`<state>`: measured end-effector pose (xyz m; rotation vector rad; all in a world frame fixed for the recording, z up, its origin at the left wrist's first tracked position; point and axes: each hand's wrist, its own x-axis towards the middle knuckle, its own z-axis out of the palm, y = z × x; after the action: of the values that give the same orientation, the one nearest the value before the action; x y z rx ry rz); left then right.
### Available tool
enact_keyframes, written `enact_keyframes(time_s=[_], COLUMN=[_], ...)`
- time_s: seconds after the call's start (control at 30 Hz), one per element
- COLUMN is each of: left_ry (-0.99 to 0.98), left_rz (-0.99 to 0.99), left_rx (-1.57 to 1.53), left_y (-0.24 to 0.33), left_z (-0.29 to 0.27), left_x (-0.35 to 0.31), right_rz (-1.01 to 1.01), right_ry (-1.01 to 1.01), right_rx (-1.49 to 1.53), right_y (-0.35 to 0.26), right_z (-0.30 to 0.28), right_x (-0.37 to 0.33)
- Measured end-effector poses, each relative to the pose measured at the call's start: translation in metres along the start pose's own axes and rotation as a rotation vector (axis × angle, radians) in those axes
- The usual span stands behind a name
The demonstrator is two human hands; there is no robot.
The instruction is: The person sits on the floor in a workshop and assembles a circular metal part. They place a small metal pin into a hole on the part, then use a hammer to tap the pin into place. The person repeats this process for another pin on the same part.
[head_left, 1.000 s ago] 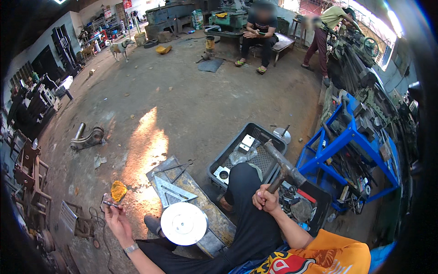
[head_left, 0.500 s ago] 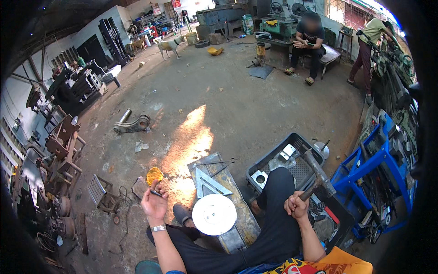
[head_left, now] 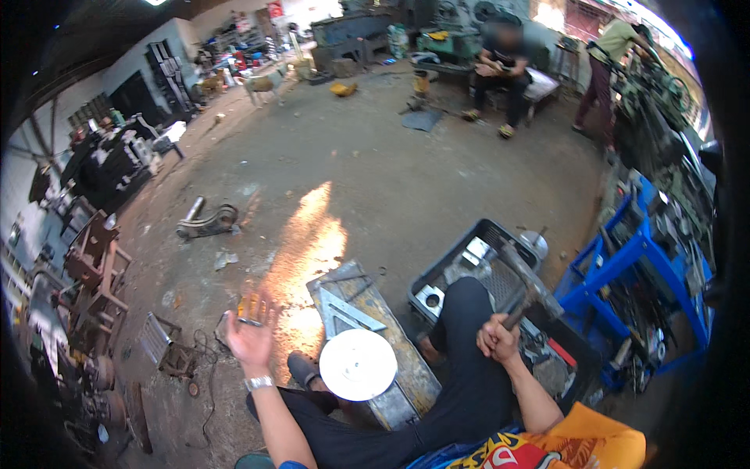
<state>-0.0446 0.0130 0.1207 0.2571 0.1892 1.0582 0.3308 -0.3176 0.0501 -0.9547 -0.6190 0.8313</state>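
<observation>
Head view, and the left hand (head_left: 251, 341) has just opened out! A second ago it was pinching a short dark rod (head_left: 250, 321) between curled fingertips; now the palm faces up, the fingers are spread and blurred, and the rod lies across them near their base. Whether the thumb is pressing on it, I cannot tell. That looks like a loose carry rather than a working grip, so the work seems paused on this side.

Over to the right hand (head_left: 498, 341), and no such change: the fingers are wrapped firmly round the handle of a hammer (head_left: 541, 292), its long metal head angled up and away, held in front of the black crate (head_left: 446, 255). The head hangs clear of the white disc, so no blow is being struck.

Between the knees, the round white disc (head_left: 358, 364) sits on the worn metal-topped bench (head_left: 419, 384), with neither hand on it. Just beyond it lies a triangular metal square (head_left: 353, 309); whether the two touch, I cannot tell. A yellow piece (head_left: 251, 303) shows behind the left fingers, partly hidden. Off to the right stands the blue rack (head_left: 625, 270), well apart from the bench.
</observation>
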Motion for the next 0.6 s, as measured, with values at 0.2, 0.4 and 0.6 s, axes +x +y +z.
enact_keyframes(time_s=[0.2, 0.4, 0.6], left_ry=[-0.097, -0.176, 0.051], left_rz=[0.047, 0.038, 0.037], left_rx=[-0.131, -0.262, -0.248], left_y=[-0.009, -0.021, -0.035], left_z=[0.014, 0.028, 0.008], left_x=[0.001, 0.024, 0.010], right_rz=[0.063, 0.054, 0.040], right_ry=[0.022, 0.007, -0.013], right_rx=[0.001, 0.002, -0.007], right_y=[-0.001, -0.003, -0.007], right_z=[-0.001, -0.001, -0.005], right_x=[-0.002, -0.001, -0.002])
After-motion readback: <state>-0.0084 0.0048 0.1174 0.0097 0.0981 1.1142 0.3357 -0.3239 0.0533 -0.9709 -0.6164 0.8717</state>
